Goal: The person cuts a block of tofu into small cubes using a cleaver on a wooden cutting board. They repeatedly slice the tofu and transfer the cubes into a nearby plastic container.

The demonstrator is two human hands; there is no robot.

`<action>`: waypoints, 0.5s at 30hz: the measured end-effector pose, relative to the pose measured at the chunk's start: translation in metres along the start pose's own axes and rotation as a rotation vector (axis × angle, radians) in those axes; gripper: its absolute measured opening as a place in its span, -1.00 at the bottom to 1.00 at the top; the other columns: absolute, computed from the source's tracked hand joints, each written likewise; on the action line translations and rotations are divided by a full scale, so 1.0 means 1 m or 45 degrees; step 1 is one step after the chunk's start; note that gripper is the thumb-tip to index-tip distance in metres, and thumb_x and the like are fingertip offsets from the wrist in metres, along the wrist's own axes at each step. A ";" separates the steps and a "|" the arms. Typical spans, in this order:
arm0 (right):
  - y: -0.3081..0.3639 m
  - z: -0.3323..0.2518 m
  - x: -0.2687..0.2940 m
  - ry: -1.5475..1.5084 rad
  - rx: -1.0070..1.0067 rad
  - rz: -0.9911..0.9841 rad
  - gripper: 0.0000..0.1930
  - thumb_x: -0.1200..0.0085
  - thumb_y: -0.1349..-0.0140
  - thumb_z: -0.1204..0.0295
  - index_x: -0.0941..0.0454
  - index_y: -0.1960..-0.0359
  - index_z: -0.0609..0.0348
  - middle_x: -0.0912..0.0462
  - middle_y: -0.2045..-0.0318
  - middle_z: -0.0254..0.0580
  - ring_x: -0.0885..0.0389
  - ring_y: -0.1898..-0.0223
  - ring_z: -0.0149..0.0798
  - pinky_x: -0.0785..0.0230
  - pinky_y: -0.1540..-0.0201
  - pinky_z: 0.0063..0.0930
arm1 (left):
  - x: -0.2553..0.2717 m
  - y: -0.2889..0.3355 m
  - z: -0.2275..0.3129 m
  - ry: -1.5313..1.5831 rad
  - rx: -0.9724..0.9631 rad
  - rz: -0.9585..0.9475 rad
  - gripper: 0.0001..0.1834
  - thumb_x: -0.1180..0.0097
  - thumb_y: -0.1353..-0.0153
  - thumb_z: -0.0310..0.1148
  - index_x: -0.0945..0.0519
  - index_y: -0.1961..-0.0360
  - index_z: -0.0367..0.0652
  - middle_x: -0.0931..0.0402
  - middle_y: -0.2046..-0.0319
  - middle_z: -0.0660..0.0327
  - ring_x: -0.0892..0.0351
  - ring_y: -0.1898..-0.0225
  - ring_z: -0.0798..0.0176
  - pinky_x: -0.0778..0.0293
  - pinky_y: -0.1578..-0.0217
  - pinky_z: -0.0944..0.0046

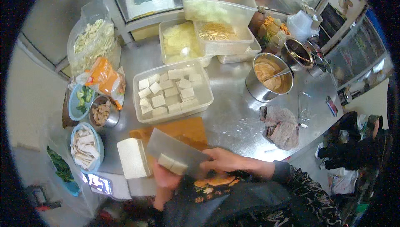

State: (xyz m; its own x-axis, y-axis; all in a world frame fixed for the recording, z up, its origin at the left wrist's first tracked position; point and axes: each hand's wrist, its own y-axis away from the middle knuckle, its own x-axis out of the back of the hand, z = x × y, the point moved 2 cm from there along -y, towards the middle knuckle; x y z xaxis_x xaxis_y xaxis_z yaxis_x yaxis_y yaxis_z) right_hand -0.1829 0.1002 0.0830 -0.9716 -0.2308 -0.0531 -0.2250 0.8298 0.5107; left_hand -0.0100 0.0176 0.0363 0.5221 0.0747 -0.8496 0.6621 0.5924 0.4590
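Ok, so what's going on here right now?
Someone's working on white pieces, apparently tofu. The right hand grips a cleaver; the left hand, blurred, is at the pieces, right by the blade. A larger white block sits at the left end of the orange board, and a clear tub beyond holds many white cubes.

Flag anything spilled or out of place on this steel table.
A lit phone lies near the tofu block, odd so close to food. Pale specks, perhaps crumbs or drops, dot the table left of a crumpled cloth, looking spilled.
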 end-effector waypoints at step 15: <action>0.061 0.028 0.057 -0.402 -0.031 0.328 -0.67 0.01 -0.17 0.38 -0.32 0.06 0.22 -0.31 0.76 -0.44 -0.23 0.80 -0.55 -0.11 0.75 -0.64 | -0.070 -0.056 0.066 -0.888 0.128 0.040 -0.68 0.11 -0.13 -0.36 -0.36 0.08 -0.21 -0.46 0.20 0.10 -0.46 0.18 0.15 -0.45 0.20 0.12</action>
State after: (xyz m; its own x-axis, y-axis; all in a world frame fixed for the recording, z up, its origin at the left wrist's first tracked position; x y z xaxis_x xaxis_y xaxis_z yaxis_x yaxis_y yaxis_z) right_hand -0.2543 0.1516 0.0867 -0.9717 0.1533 -0.1796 0.0267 0.8270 0.5615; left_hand -0.0482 -0.0739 0.0873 0.7422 -0.4612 -0.4863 0.6701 0.5188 0.5308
